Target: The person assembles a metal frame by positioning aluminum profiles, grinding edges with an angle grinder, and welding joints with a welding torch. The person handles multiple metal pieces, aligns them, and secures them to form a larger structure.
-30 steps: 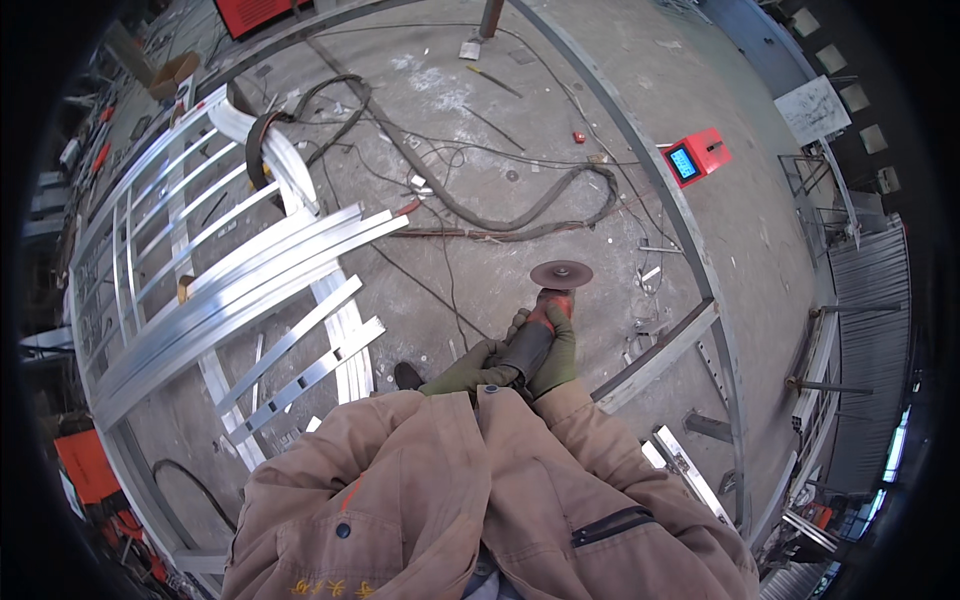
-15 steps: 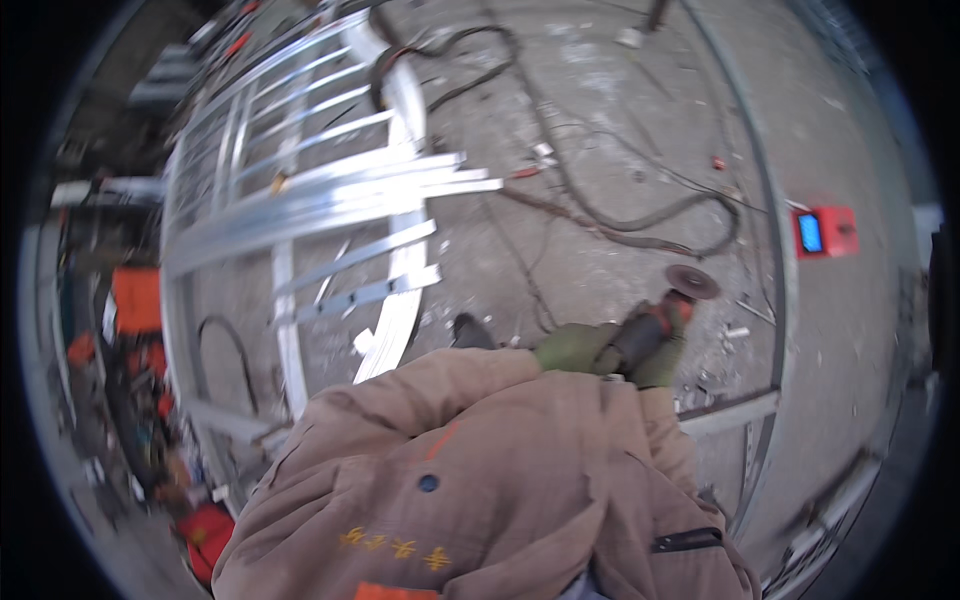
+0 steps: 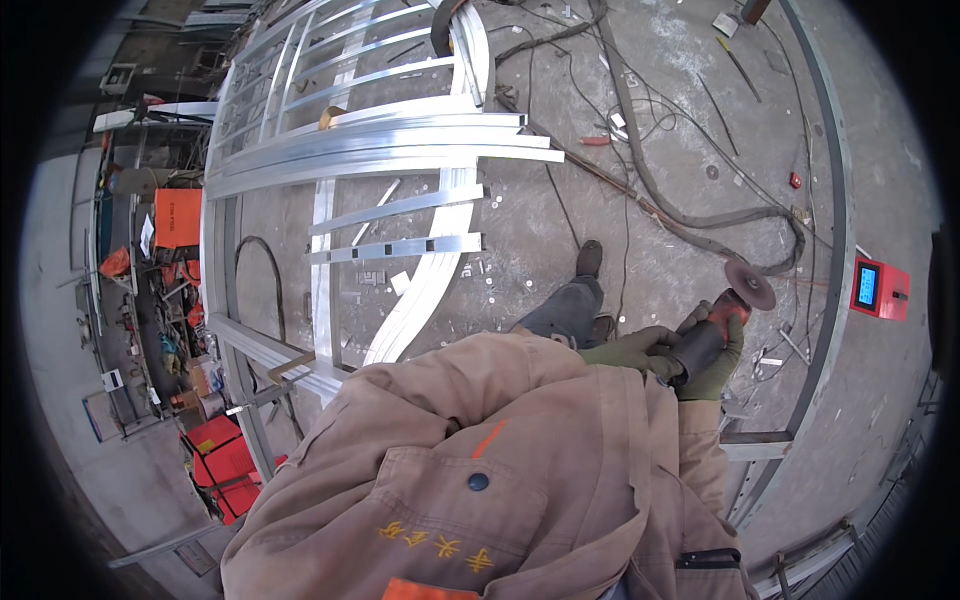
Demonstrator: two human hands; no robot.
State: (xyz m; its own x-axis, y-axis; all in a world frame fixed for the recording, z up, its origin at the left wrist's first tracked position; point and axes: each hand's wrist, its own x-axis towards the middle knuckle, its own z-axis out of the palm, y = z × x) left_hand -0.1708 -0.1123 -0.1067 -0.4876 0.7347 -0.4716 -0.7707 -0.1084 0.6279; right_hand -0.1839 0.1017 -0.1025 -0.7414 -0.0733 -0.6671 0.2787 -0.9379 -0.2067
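Note:
An angle grinder [image 3: 698, 352] with a black body and a red head is held in front of me, to the right of my body. Its round brown disc [image 3: 750, 286] points away from me and touches nothing that I can see. My right hand [image 3: 718, 372], in a green glove, wraps the grinder from the right, with fingers up near the red head. From the left, my left hand [image 3: 640, 350], also gloved in green, closes on the black body. The underside of the grinder is hidden.
Shiny metal profiles [image 3: 390, 150] lie across a metal frame on my left. A steel rail [image 3: 825, 200] runs along the right, beside a red box with a blue screen [image 3: 880, 288]. Thick cables [image 3: 640, 170] snake over the littered floor. Orange and red boxes [image 3: 178, 218] stand far left.
The view has swung, so the frame, cables and red box sit further right in it, and my leg shows more. Both hands stay on the grinder. The picture is sharper now.

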